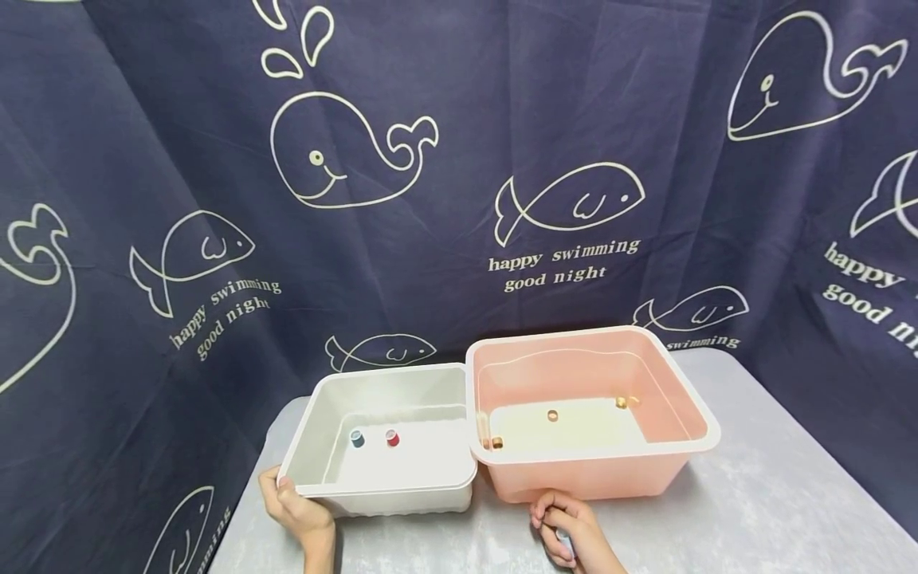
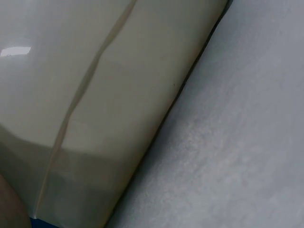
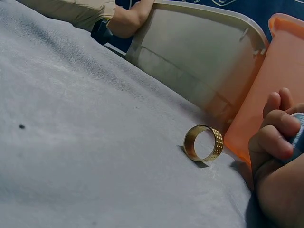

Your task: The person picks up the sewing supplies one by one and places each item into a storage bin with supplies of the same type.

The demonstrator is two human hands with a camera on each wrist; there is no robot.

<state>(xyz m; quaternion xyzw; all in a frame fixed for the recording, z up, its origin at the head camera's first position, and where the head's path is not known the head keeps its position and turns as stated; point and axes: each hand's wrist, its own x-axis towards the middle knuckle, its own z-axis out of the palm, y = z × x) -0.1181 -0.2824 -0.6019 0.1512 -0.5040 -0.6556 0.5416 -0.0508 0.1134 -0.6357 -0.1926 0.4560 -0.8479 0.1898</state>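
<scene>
At the front left corner of the white tub (image 1: 402, 501), my left hand (image 1: 297, 510) grips the rim, thumb on top. The left wrist view shows the tub's wall (image 2: 109, 104) close up. Inside that tub stand a small blue cylinder (image 1: 357, 438) and a red one (image 1: 392, 438), both with pale tops. My right hand (image 1: 570, 530) is in front of the pink tub (image 1: 588, 478), its fingers curled round a small blue ribbed cylinder (image 3: 298, 140), partly hidden. Beside this hand, a gold ring (image 3: 218, 142) with a dotted pattern stands on edge on the table.
Several gold rings, one of them a ring (image 1: 552, 415) near the middle, lie in the pink tub. The two tubs stand side by side on the grey table (image 1: 774, 486), their rims meeting. A dark blue curtain (image 1: 459, 263) with fish drawings hangs behind.
</scene>
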